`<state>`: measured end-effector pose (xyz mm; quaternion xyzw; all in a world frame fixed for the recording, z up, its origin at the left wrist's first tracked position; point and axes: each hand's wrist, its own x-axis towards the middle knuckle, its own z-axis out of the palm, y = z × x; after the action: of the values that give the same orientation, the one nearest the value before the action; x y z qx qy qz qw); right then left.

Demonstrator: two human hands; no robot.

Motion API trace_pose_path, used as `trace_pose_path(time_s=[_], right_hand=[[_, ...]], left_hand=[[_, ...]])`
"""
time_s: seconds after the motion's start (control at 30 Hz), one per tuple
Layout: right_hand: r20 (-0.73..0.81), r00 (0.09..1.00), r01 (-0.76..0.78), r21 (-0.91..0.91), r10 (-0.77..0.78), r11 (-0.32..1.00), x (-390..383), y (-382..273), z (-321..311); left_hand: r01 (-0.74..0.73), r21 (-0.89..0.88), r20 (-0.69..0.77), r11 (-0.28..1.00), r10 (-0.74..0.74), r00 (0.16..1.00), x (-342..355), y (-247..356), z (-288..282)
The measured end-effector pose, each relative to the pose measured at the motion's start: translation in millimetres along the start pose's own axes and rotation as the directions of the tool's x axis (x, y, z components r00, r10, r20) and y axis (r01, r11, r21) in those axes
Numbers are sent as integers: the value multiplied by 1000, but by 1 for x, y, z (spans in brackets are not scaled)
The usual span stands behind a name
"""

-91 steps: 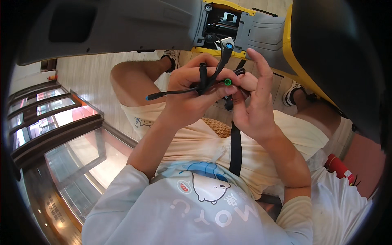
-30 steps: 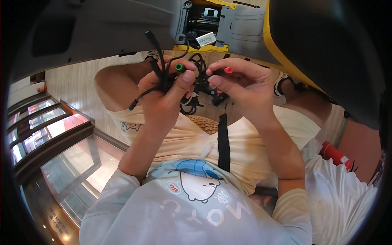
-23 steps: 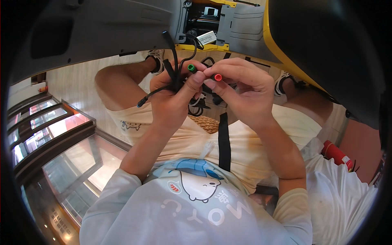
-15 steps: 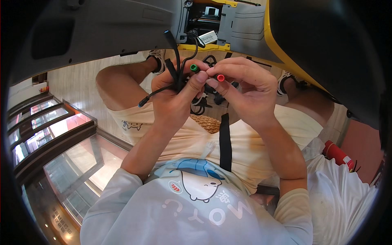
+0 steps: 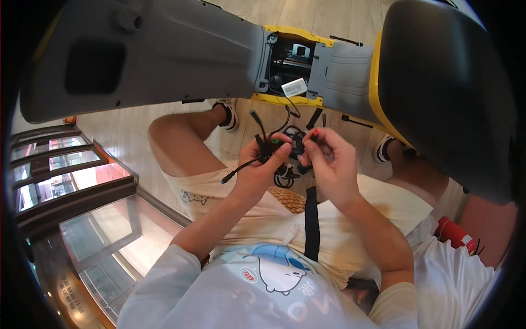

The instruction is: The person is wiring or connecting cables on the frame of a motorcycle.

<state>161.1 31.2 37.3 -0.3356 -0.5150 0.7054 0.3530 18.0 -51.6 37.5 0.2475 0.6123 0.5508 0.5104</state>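
Opened vehicle body (image 5: pixel 186 60), left hand (image 5: pixel 262 169) and right hand (image 5: pixel 333 167) both pinching

Grey body with yellow trim spans the top; black seat (image 5: pixel 438 93) at right. Person (image 5: pixel 263 296) sits facing it, legs spread, pale wood-look floor (image 5: pixel 123 129) beneath. Glass-paned frame (image 5: pixel 109 225) at left; white cloth (image 5: pixel 446 274) lower right, red extinguisher (image 5: pixel 453 231) just beside it. Open compartment (image 5: pixel 282 68) in the body, white box (image 5: pixel 294 87) at its near edge.

Hands are near each other, apart, over the gap between the thighs. Black cable coils (image 5: pixel 285 178) hang or lie below; can't tell which. Left grip: thumb and fingers closed on the green-tipped connector (image 5: pixel 275 141), with black leads (image 5: pixel 241 169) fanning out of that hand, two ending in blue tips. Right grip: thumb and forefinger pinching the red-tipped connector (image 5: pixel 314 135), red end pointing up and away. Connectors apart, red one to the right of green.
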Motion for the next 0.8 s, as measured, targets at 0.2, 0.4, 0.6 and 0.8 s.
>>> trace_pose_path(time_s=[0.2, 0.4, 0.6, 0.8], right_hand=[[2, 999, 50, -98, -50, 994, -2, -11, -5], [-6, 998, -64, 43, 64, 997, 1, -23, -7], [114, 985, -123, -43, 127, 991, 1, -25, -11], [122, 991, 60, -86, -49, 994, 13, -26, -19]], left_hand=[[459, 12, -38, 888, -458, 888, 25, -2, -93], [26, 797, -304, 603, 364, 880, 133, 64, -143], [-118, 917, 18, 382, 255, 967, 345, 23, -60], [147, 985, -164, 95, 211, 964, 422, -10, -44]])
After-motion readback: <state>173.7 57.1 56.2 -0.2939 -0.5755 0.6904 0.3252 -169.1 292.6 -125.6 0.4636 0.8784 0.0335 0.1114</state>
